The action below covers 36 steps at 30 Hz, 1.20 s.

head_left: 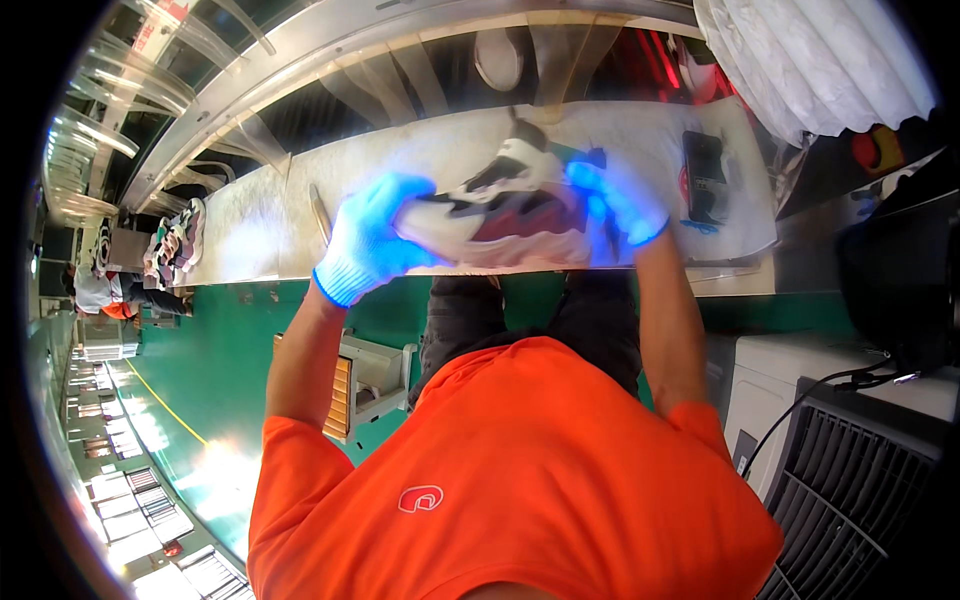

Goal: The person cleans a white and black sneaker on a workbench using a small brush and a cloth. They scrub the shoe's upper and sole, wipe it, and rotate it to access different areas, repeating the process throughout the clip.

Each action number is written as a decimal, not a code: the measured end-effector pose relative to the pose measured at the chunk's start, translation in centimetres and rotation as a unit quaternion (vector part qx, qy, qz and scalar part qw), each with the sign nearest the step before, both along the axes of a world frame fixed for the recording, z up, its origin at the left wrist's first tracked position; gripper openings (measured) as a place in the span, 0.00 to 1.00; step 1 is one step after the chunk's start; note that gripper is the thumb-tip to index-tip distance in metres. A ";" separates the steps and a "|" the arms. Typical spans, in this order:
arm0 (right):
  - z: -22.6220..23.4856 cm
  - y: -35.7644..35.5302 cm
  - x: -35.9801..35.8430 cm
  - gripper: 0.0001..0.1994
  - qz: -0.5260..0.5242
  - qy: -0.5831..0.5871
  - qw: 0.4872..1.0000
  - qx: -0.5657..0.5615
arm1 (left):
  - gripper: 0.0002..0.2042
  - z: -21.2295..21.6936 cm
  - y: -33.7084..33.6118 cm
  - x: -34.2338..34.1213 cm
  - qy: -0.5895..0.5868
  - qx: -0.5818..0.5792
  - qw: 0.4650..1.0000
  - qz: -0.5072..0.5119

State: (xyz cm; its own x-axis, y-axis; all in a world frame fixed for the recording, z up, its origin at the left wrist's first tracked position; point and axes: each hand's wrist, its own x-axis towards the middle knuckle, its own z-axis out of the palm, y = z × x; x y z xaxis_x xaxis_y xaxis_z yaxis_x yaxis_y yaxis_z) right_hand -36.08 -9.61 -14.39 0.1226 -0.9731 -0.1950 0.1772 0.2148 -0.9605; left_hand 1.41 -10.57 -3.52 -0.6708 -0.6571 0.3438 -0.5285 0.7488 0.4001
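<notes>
Currently | white, grey and maroon sneaker point(505, 210) held over the pale worktable point(260, 235), long axis left-right, sole edge toward the person | left hand point(372, 240), blue-gloved, fingers curled around one end | right hand point(615, 205), blue-gloved, fingers clasping the other end | more sneakers point(178, 240) lie far left.

A dark, flat rectangular device with a screen-like face point(703, 172) lies on the pale worktop point(260, 225) at about two o'clock, its face dark, a red patch at its left edge. At about eleven o'clock, up among the overhead rails, hangs a small white sign with red marks point(160, 22). At three o'clock a red round label or button point(868, 150) sits on a dark panel.
</notes>
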 end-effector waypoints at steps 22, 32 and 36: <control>3.2 -0.9 4.8 0.16 -0.292 -0.207 0.931 -0.070 | 0.67 -3.5 2.5 -8.5 -0.165 0.108 0.973 0.120; 2.1 -0.6 7.7 0.22 -0.297 -0.305 0.903 -0.056 | 0.67 -3.4 3.3 -8.7 -0.196 0.077 0.965 0.155; -0.1 -0.2 6.3 0.28 -0.147 -0.430 0.886 -0.089 | 0.67 -4.0 2.9 -8.4 -0.181 0.057 0.972 0.140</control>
State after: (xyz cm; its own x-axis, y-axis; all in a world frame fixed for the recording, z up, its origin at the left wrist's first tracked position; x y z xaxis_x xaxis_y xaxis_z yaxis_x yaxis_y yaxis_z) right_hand -29.78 -9.80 -14.46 -0.1130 -0.9936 0.0064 0.8839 -0.1034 -0.4562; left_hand -7.00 -7.64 -7.56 -0.5245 -0.8508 0.0322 -0.8263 0.5178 0.2214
